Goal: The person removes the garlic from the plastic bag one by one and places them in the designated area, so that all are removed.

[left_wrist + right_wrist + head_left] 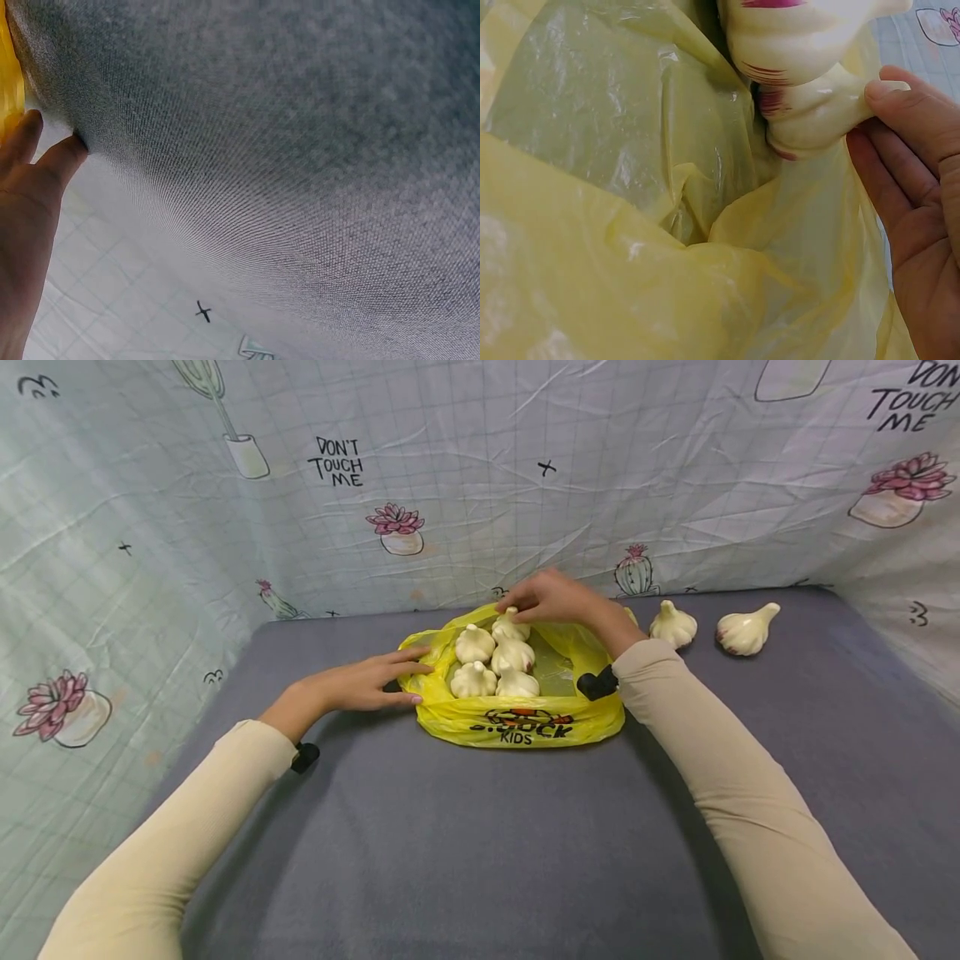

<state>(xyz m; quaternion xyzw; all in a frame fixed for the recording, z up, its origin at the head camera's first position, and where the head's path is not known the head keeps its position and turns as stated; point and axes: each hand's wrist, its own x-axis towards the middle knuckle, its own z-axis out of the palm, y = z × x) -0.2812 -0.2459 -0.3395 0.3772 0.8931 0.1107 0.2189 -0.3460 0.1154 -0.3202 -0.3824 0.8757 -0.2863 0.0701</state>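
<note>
A yellow plastic bag [517,727] lies with its mouth spread, several white garlic bulbs inside on its left half. At the back of the bag, my right hand [558,597] pinches the stem of one garlic bulb [817,112] between thumb and fingers. That bulb sits right behind another bulb [513,656], against the bag's rear wall. My left hand [360,685] touches the bag's left rim with fingers extended. In the left wrist view only part of the left hand [26,202] shows, beside a strip of yellow plastic.
To the right of the bag, two more garlic bulbs lie on the grey tabletop [480,843]: one near the right forearm [673,625], another farther right [747,630]. A printed cloth [480,510] hangs behind and along the sides of the table.
</note>
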